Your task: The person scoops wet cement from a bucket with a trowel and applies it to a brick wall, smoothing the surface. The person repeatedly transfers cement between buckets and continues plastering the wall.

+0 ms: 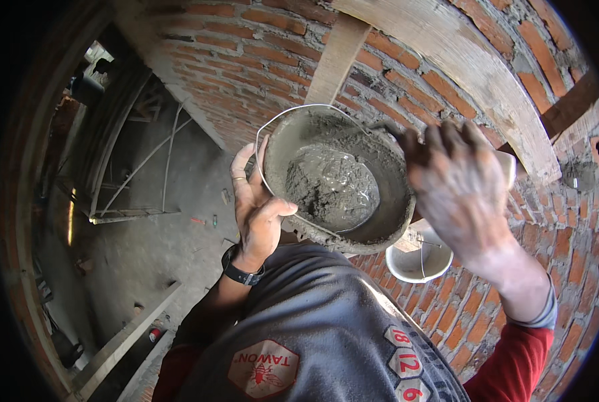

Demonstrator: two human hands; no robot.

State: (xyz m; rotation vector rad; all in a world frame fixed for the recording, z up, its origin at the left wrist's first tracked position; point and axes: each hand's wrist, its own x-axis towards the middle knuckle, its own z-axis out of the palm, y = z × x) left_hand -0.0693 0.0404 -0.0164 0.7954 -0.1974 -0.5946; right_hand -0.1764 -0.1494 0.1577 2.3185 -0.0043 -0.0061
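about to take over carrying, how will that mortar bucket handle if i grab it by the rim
Probably heavy for its size: the bucket holds a mound of wet grey mortar. Likely slippery and gritty, since mortar coats the rim where the left hand grips. It may tip toward the load if held one-sided; the wire bail looks thin.

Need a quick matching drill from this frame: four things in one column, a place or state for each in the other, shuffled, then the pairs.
1. mortar bucket
2. white bucket
3. left hand
4. right hand

a. grips the near rim
b. holds wet grey mix
c. coated in grey, over the far rim
d. lower down by the brick wall

Pairs: 1-b, 2-d, 3-a, 4-c
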